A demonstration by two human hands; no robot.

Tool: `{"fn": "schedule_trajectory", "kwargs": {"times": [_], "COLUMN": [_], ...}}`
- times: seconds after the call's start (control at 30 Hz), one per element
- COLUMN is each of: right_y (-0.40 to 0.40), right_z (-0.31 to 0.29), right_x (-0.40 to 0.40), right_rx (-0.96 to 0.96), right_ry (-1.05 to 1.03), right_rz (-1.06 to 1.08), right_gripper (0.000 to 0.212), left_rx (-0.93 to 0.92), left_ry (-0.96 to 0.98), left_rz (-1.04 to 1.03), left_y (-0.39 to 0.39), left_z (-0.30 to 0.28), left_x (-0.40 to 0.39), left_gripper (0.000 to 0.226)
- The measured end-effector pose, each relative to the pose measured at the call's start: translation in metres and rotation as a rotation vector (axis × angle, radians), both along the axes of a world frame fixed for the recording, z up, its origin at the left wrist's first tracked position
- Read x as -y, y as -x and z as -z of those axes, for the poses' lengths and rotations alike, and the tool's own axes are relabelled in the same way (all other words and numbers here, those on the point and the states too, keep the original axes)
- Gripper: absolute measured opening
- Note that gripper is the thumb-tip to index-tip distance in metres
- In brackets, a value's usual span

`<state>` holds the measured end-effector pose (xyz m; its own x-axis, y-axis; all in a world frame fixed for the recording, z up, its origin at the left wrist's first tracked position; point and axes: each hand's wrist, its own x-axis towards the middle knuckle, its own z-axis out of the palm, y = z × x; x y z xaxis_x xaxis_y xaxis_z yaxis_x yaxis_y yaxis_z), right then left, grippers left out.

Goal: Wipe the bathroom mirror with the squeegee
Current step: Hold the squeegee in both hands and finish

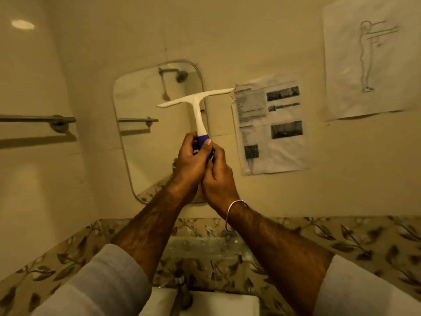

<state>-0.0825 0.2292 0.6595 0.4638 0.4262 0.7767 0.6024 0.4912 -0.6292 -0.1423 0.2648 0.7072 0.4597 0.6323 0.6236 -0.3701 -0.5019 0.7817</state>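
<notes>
1. Two cream tiled walls [250,30] meet at the left of the view, and a band of leaf-patterned tiles [353,238] runs along their foot.
2. The mirror [141,142], a tall rectangle with rounded corners, hangs on the facing wall; a shower head and a rail show in its glass.
3. A sheet with a line drawing of a standing figure [364,60] is stuck high on the right, and a printed sheet with dark photographs [271,126] is stuck just right of the mirror.
4. A white basin [214,304] with a metal tap [182,288] sits at the bottom edge, between two grey sleeves [107,283].
5. A towel rail [38,120] is fixed to the left wall.
6. The squeegee [197,99] is held up in front of the mirror's right edge, white T-shaped head uppermost and tilted, its right tip reaching the printed sheet; whether the blade touches the glass cannot be told.
7. The left hand [190,163] is closed round the blue grip of the handle.
8. The right hand [218,176] is wrapped round the same grip, pressed against the left, thumb lying up the handle.
9. A thin metal bangle [234,207] circles the right wrist.
</notes>
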Motion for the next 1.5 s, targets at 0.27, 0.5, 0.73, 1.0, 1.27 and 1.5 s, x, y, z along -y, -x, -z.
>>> {"fn": "schedule_trajectory", "kwargs": {"times": [0.27,0.5,0.73,1.0,1.27,1.5], "right_y": [-0.023,-0.045,-0.058,-0.068,-0.067,-0.085], "right_z": [0.084,0.171,0.278,0.424,0.575,0.662], "right_x": [0.059,0.119,0.181,0.253,0.306,0.308], "right_rx": [-0.121,-0.168,-0.293,-0.576,-0.838,-0.912], "right_ry": [0.092,0.207,0.316,0.564,0.959,1.225], "right_rz": [0.252,0.44,0.542,0.604,0.621,0.592], "right_gripper": [0.036,0.038,0.035,0.031,0.021,0.02], "left_rx": [-0.024,-0.144,-0.357,-0.666,-1.097,-1.224], "left_ry": [0.209,0.347,0.385,0.507,0.468,0.616], "left_rz": [0.293,0.358,0.328,0.281,0.278,0.268], "left_y": [-0.037,-0.061,-0.088,-0.114,-0.12,-0.129], "left_z": [0.093,0.18,0.286,0.436,0.604,0.684], "left_x": [0.048,0.094,0.146,0.215,0.259,0.263], "left_gripper": [0.025,0.034,0.034,0.035,0.025,0.032]}}
